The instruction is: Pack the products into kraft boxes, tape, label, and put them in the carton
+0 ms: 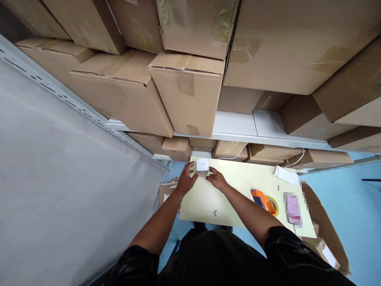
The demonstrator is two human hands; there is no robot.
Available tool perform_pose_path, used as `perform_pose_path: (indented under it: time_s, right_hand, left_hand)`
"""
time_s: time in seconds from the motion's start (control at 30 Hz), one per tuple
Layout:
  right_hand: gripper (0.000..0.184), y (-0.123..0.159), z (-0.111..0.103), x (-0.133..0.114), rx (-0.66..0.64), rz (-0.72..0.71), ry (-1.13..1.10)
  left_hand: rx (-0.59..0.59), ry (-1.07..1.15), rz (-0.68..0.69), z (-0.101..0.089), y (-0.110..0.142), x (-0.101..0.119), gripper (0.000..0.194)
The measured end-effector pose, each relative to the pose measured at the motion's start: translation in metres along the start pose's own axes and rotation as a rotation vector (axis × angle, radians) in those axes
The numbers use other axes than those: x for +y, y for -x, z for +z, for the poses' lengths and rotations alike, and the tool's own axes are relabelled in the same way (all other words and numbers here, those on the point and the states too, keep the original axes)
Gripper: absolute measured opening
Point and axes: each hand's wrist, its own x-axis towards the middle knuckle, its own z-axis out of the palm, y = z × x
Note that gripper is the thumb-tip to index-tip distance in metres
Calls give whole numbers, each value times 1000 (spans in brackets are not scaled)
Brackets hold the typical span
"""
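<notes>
A small white-topped box [203, 164] with faint reddish print on its top is at the far left edge of the pale table [205, 202]. Its front side looks greenish and pink. My left hand [187, 179] is at the box's left side, fingers curved and the thumb by its lower front corner. On the opposite side, my right hand [218, 179] has its fingertips against the box. Both hands appear to grip it between them. Whether the box rests on the table or is lifted slightly, I cannot tell.
An orange tape dispenser [263, 201] lies by a yellow tape roll [275, 206] on the right. Beyond are a pink, pixelated item [293, 207] and a white box [285, 175]. A small bent piece [215, 213] lies near the front. Shelves with cardboard boxes [187, 91] stand behind.
</notes>
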Motion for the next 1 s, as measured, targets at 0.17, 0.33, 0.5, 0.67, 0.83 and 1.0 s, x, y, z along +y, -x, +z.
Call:
perform_pose_path:
  time_s: [0.17, 0.33, 0.5, 0.67, 0.83, 1.0]
  right_hand:
    - [73, -2, 9, 5, -65, -4, -12]
    - [72, -15, 18, -2, -76, -42, -43]
    - [76, -28, 26, -9, -44, -22, -48]
    - [75, -35, 28, -15, -35, -24, -62]
    - [78, -26, 22, -17, 5, 41, -1]
    - [77, 0, 7, -12, 2, 110, 5]
  left_hand:
    - [-87, 188, -235, 11, 13, -26, 61]
    - [-64, 215, -213, 9, 2, -31, 61]
    - [-63, 191, -215, 1, -17, -29, 62]
    - [-78, 136, -197, -5, -26, -26, 62]
    - [-68, 144, -228, -8, -21, -33, 62]
    - [84, 131, -371, -12, 8, -44, 47]
